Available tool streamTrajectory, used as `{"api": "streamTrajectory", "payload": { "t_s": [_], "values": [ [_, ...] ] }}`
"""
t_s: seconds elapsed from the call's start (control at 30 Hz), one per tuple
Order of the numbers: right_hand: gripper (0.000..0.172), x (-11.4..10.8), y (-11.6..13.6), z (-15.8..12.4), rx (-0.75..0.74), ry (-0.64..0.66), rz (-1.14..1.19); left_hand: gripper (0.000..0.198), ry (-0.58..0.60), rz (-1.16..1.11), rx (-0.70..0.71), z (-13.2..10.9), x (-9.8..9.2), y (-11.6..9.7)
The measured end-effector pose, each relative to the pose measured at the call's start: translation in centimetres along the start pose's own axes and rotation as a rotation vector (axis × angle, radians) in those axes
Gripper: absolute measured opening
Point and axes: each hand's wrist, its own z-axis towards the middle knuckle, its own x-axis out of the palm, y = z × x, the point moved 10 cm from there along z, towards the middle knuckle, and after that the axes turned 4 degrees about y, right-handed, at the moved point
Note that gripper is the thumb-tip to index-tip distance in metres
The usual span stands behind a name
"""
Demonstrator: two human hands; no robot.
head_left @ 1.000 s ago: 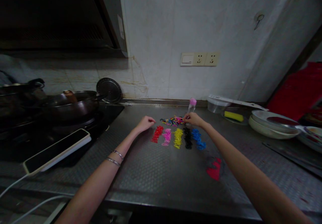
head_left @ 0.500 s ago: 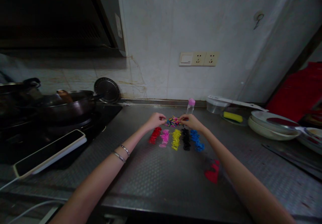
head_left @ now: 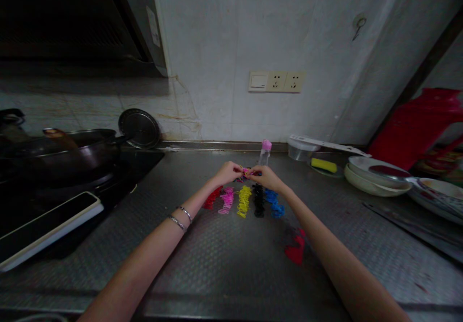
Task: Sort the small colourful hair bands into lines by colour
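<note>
Mixed pile (head_left: 246,172): small multicoloured loops, bunched, partly hidden, behind the rows
Red row (head_left: 212,198): leftmost, partly covered
Pink row (head_left: 226,200): beside red
Yellow row (head_left: 243,201): middle
Black row (head_left: 259,201): beside blue
Blue row (head_left: 275,203): rightmost, slanting

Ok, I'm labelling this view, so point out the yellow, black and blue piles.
Yellow pile (head_left: 243,201): head view, middle of its length.
Black pile (head_left: 259,201): head view, middle of its length.
Blue pile (head_left: 275,203): head view, near its middle.
</note>
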Motion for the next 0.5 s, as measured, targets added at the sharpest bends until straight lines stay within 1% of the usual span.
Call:
{"api": "streamTrajectory", "payload": {
  "t_s": [0.1, 0.3, 0.5],
  "values": [
    [0.021, 0.0, 0.0, -0.1, -0.002, -0.004, 0.008, 0.023, -0.021, -0.017, -0.007, 0.2, -0.3, 0.7],
    [0.019, 0.2, 0.1, -0.3, 0.01, 0.017, 0.011, 0.026, -0.024, -0.062, -0.1, 0.0, -0.7, 2.8],
    [0.02, 0.3, 0.0, -0.4, 0.015, 0.042, 0.008, 0.025, -0.029, -0.018, -0.097, -0.1, -1.3, 3.3]
  ]
}}
